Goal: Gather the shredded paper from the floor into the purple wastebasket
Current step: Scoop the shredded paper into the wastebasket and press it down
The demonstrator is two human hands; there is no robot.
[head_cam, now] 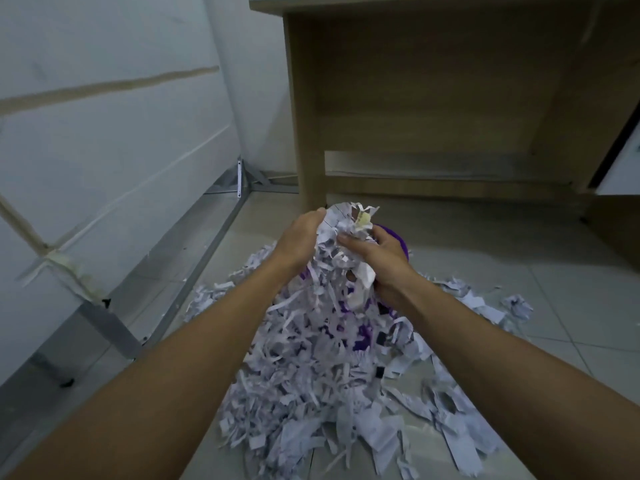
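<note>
Lifting a load mid-transfer. Shredded paper (304, 375) sprawls over the floor (554, 271), much left to gather. Purple wastebasket (401, 247) sits beyond my hands — mostly hidden, rim showing. Left hand (301, 237) and right hand (381, 261) clasp a bundle (343, 223), fingers curled round it. Next, I judge: release over the opening — strands trail.

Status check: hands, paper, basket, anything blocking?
Left hand and right hand grip one bundle of shredded paper. Purple wastebasket just beyond, mostly hidden. Big pile on the floor. Nothing blocking.
</note>
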